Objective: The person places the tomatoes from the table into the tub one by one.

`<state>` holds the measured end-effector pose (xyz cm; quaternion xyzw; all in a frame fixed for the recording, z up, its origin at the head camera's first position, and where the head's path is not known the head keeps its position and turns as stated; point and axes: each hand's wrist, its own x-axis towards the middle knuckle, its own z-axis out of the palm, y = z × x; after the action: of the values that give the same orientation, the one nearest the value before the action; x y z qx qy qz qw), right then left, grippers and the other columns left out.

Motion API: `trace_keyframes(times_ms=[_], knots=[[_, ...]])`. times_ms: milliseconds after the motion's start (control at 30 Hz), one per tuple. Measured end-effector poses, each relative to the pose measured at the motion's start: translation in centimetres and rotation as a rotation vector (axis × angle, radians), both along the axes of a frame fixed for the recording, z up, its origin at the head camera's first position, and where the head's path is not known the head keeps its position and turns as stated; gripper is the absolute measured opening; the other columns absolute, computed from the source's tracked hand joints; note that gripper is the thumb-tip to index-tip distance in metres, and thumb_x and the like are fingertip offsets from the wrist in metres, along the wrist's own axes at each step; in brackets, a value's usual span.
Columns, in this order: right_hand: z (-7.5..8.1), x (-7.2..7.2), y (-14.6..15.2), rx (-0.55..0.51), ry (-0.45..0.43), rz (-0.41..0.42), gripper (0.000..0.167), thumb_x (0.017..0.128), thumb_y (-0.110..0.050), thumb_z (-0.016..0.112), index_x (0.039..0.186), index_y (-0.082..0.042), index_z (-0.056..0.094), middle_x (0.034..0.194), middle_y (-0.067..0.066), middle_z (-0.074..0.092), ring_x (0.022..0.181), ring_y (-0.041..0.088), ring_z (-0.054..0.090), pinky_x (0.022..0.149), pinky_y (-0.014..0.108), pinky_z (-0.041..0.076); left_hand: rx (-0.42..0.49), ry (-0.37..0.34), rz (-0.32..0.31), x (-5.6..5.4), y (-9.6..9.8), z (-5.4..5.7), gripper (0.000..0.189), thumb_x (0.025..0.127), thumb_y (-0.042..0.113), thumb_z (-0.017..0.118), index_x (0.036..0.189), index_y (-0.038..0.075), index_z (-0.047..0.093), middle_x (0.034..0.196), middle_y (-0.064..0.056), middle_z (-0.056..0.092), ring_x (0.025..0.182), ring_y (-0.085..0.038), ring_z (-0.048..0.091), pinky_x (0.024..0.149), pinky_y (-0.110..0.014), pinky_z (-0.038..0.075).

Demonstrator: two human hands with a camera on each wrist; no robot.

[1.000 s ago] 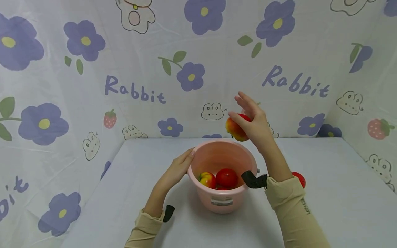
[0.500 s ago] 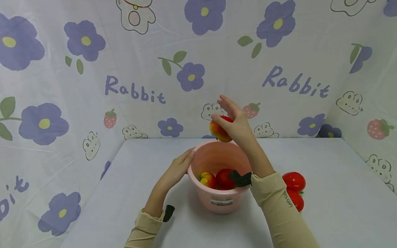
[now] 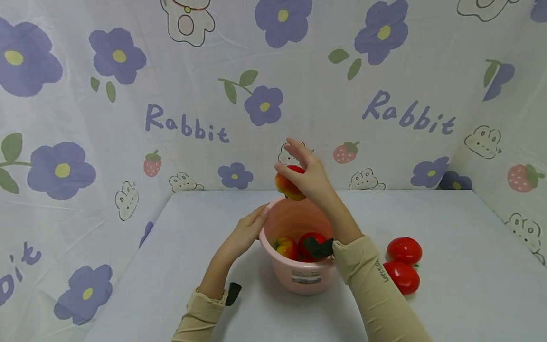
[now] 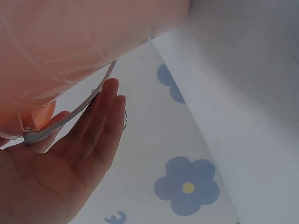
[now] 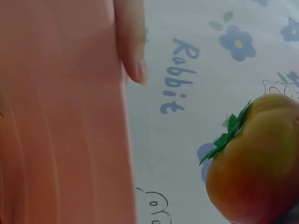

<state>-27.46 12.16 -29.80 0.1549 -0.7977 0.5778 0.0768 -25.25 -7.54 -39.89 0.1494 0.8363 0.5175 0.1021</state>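
Right hand (image 3: pixel 311 179) has red-yellow tomato (image 3: pixel 287 185) clamped between thumb and fingers, above pink bucket's (image 3: pixel 283 272) far side. Left hand (image 3: pixel 243 232) grips the rim, fingers extended outside

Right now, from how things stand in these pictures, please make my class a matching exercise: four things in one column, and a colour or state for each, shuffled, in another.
Column one
1. Left hand
2. Tomatoes on the table
3. Right hand
4. Bucket

Column two
A. Red
B. Touching the bucket's left side
C. Pink
D. Holding a red-and-yellow tomato

Pairs: 1-B; 2-A; 3-D; 4-C
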Motion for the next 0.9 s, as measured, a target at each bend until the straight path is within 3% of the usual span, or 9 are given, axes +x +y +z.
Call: trace_keyframes(times_ms=[200, 467, 900], knots=[[-0.62, 0.12, 0.11, 0.015, -0.009, -0.011, 0.069, 0.093, -0.031, 0.066, 0.152, -0.030, 0.032, 0.155, -0.001, 0.042, 0.148, 0.024, 0.029, 0.112, 0.050, 0.040, -0.013, 0.000, -0.003, 0.00, 0.09, 0.00, 0.055, 0.102, 0.054, 0.032, 0.151, 0.029, 0.037, 0.141, -0.005, 0.057, 0.116, -0.025, 0.062, 0.096, -0.049, 0.053], [-0.57, 0.28, -0.06, 0.044, -0.014, -0.023, 0.072, 0.091, -0.035, 0.067, 0.153, -0.031, 0.031, 0.155, -0.002, 0.041, 0.150, 0.022, 0.025, 0.118, 0.061, 0.021, -0.005, 0.025, -0.005, 0.06, -0.01, 0.00, 0.052, 0.103, 0.052, 0.033, 0.149, 0.029, 0.039, 0.139, -0.005, 0.058, 0.115, -0.026, 0.062, 0.096, -0.050, 0.052], [-0.31, 0.63, 0.03, 0.051, -0.003, -0.025, 0.073, 0.091, -0.034, 0.067, 0.153, -0.028, 0.030, 0.156, -0.001, 0.040, 0.151, 0.022, 0.024, 0.120, 0.059, 0.019, 0.006, 0.018, -0.004, 0.02, -0.03, 0.03, 0.052, 0.104, 0.050, 0.033, 0.150, 0.028, 0.038, 0.142, -0.005, 0.056, 0.116, -0.026, 0.062, 0.098, -0.050, 0.052]])
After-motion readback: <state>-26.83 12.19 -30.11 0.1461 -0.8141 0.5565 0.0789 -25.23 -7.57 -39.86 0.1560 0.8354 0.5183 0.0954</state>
